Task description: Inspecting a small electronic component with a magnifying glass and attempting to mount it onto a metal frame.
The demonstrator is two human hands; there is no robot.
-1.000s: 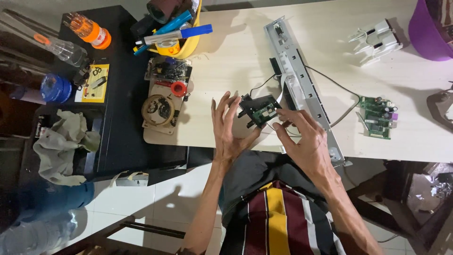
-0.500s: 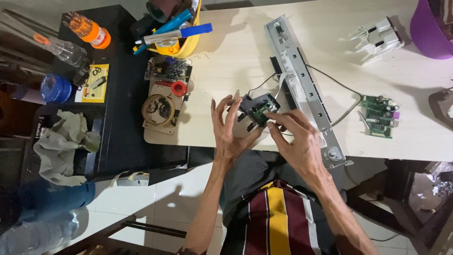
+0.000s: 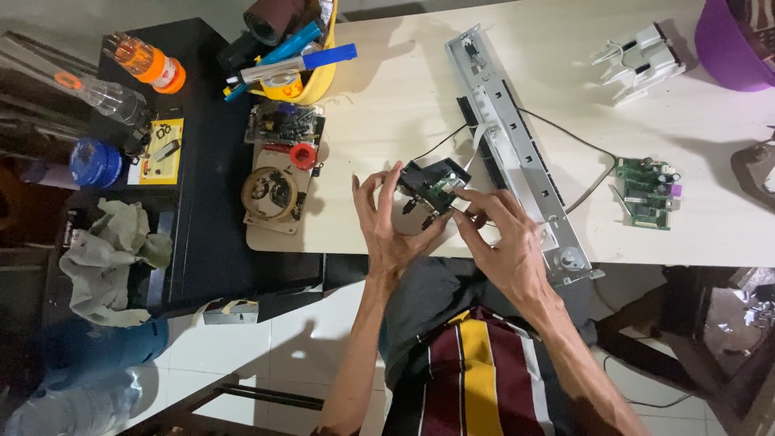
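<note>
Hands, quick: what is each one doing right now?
Left hand: fingers spread, cradling the small black module.
Right hand: fingertips pinching the same module's near edge.

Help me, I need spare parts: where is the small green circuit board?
In the head view, the small green circuit board lies on the pale table, right of the long grey metal rail.

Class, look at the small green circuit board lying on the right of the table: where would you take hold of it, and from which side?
Grip the green circuit board by its two bare long edges, coming straight down from above. It lies flat with components standing on its top face, so pinching the edges probably avoids pressing them. A dark wire runs along its left side, so keep fingers off that side.
</note>
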